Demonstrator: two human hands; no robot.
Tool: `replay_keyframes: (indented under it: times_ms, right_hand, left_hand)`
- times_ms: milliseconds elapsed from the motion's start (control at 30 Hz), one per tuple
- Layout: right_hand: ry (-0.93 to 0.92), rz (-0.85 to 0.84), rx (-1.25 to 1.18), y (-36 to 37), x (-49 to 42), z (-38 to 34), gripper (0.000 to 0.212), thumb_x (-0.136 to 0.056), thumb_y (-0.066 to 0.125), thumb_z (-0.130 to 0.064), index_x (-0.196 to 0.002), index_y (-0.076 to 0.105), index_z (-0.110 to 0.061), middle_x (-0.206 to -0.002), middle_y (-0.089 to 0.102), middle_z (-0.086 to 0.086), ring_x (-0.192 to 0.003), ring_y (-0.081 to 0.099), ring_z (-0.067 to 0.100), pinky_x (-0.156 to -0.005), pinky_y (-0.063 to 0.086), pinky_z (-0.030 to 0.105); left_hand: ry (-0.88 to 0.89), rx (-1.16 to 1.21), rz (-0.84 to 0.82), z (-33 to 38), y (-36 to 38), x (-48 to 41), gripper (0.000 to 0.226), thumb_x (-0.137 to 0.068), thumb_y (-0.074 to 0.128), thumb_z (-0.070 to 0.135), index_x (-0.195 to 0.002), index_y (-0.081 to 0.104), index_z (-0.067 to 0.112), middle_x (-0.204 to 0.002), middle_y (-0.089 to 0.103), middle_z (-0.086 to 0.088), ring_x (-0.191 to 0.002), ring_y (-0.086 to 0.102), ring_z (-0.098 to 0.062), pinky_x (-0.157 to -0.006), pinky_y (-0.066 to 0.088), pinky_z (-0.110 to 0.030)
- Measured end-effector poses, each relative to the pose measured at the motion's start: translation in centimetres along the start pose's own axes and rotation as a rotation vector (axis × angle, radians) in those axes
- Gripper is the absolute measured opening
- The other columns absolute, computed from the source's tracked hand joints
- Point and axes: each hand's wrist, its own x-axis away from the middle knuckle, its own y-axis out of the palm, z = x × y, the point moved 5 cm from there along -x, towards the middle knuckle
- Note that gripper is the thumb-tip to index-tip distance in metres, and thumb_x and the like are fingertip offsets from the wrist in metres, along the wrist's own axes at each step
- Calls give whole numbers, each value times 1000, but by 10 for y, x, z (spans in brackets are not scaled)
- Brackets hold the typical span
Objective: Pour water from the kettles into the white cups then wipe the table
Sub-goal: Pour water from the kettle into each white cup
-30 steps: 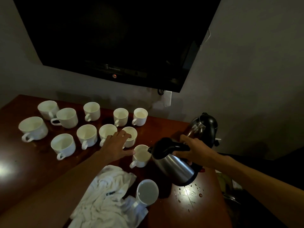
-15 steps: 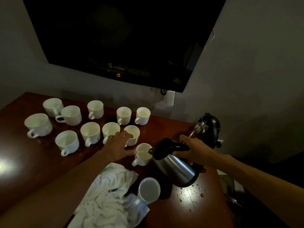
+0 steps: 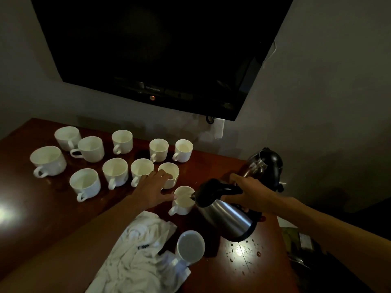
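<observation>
My right hand grips the black handle of a steel kettle, tilted left with its spout over a white cup. My left hand lies flat on the table, its thumb against that cup and its fingers touching another white cup. Several more white cups stand in rows further left. A second kettle stands behind my right hand. A crumpled white cloth lies near the table's front edge.
One cup sits beside the cloth in front of the kettle. Water drops speckle the table's right end. A dark wall-mounted TV hangs above. The table's right edge drops off to dim clutter.
The kettle has tipped a little further, its spout closer over the cup. Both hands keep their places; the view has shifted slightly.
</observation>
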Motion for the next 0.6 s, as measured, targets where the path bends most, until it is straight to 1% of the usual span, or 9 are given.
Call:
replay_keyframes:
  times_ms: [67,200,333,467,600]
  right_hand:
    - [0,1,3,0,-1,2,31,-93,69,-41,-109,46,-27,-83,65,-4,-63,69,14,-55,55,19]
    - [2,-10,-13,2,-2,3,31,-93,69,-41,-110,48,-25,-83,65,-3,-58,66,11,-55,55,20]
    - [-2,-12,-7,0,-3,1,30,-93,68,-41,-109,47,-26,-81,64,-4,-60,66,12,-55,55,20]
    - [15,-14,-7,-3,-4,-2,31,-94,68,-39,-111,46,-25,-80,62,-6,-56,63,8,-53,52,17]
    - [1,-13,1,-4,-6,-2,32,-94,68,-40,-111,46,-24,-83,64,-3,-53,63,4,-52,52,17]
  left_hand:
    - [1,6,1,0,0,-1,98,-63,35,87,-134,54,23,-130,55,2,-116,53,-24,-94,42,-44]
    - [1,-1,-10,0,2,-2,99,-63,33,87,-136,53,23,-132,54,1,-118,51,-24,-95,40,-43]
    - [0,7,-15,-1,3,-3,99,-63,33,88,-135,53,23,-131,54,1,-117,51,-23,-96,41,-44]
    - [1,-24,-19,-2,5,-4,99,-63,32,88,-135,52,24,-131,53,2,-116,51,-22,-94,41,-43]
    - [-4,-13,-31,-2,4,-6,101,-61,31,88,-136,52,23,-134,52,1,-120,49,-23,-97,40,-45]
